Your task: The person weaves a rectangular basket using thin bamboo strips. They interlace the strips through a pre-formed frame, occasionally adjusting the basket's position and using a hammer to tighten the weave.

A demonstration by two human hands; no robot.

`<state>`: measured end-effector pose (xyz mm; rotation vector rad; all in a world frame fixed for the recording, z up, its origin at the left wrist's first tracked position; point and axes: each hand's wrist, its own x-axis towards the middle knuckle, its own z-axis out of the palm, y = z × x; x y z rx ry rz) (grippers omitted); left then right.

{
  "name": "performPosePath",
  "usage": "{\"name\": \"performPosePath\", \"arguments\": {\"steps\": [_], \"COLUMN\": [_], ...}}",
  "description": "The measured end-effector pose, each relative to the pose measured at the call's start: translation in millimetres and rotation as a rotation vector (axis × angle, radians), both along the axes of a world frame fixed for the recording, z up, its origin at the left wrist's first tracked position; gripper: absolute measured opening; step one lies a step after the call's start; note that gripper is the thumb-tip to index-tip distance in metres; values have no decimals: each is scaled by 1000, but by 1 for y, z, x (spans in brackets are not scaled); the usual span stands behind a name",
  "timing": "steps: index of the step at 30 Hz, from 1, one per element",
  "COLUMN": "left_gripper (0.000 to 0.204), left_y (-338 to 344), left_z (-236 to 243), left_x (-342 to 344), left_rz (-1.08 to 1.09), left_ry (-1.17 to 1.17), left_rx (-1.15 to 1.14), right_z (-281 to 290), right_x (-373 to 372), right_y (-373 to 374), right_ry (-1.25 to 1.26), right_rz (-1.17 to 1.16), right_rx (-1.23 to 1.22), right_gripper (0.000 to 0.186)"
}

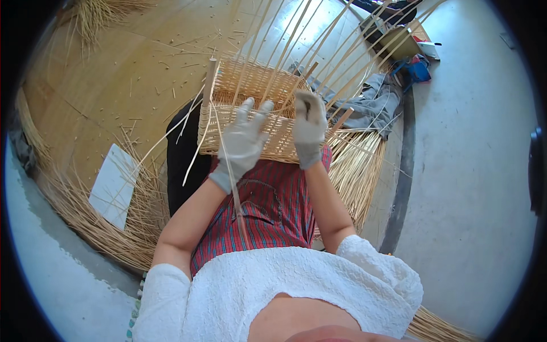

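Basket, 1 half-woven wicker piece, rests on lap, directly under both hands. 2 hands, both in grey knit gloves. Left hand spread flat, fingers splayed wide on basket's near woven wall, gripping nothing; 1 thin loose strand runs just beside its wrist. Right hand curled closed against basket's near rim, right of left hand; cannot tell what it grips. Many pale upright stakes fan out beyond basket. Straw heaps left of basket, 1 white flat sheet among them. Grey cloth right of basket.
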<state>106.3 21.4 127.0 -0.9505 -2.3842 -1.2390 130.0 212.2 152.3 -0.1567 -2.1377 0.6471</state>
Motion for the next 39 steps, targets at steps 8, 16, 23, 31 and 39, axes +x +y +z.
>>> {"name": "performPosePath", "arguments": {"steps": [8, 16, 23, 31, 39], "left_gripper": [39, 66, 69, 29, 17], "left_y": [-17, -63, -86, -81, -74], "left_z": [-10, 3, -32, -69, -61], "left_x": [1, -40, -70, -81, -123], "left_rz": [-176, 172, 140, 177, -167], "left_ry": [-232, 38, 23, -272, -873], "left_rx": [341, 492, 193, 488, 841], "right_z": [53, 32, 32, 28, 81], "right_x": [5, 47, 43, -19, -143], "right_y": [-52, -165, -139, -183, -120], "right_ry": [-28, -210, -253, -265, -219], "right_rz": [145, 438, 448, 639, 303], "right_rx": [63, 75, 47, 162, 50], "right_gripper": [45, 36, 25, 34, 17]}}
